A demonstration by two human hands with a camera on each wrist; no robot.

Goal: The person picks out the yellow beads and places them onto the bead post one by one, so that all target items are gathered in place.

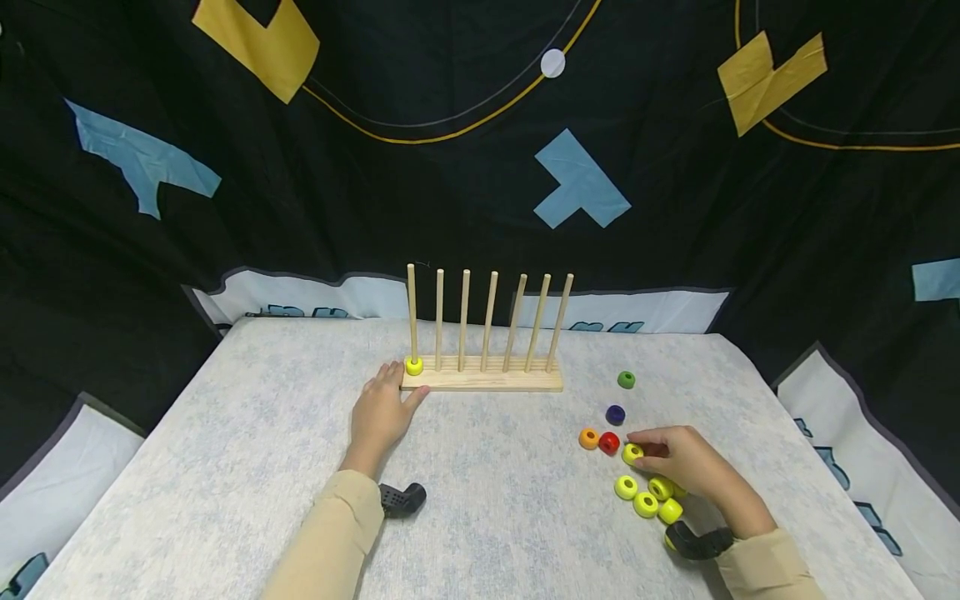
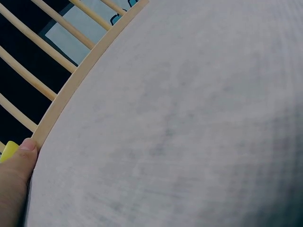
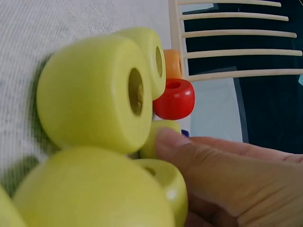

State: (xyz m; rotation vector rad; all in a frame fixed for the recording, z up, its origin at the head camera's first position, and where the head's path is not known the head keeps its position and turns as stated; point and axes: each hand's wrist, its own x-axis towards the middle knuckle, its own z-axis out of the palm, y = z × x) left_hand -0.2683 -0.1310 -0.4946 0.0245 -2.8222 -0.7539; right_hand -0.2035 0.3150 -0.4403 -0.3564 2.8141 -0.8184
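Left hand (image 1: 381, 414): grip spread, thumb and fingers braced on the left end of the peg rack (image 1: 483, 381), centre frame, apparently to steady it. Right hand (image 1: 690, 465), lower right: pinches a yellow bead (image 1: 629, 454); loose yellow beads (image 1: 646, 505) crowd its near side. The rack stands near the surface's (image 1: 487, 492) far edge; the span between rack and beads gives travel room.

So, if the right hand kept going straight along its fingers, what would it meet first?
Probably the red bead, just beyond the yellow bead that the right hand pinches. The purple bead lies slightly off that line; depth is hard to judge.
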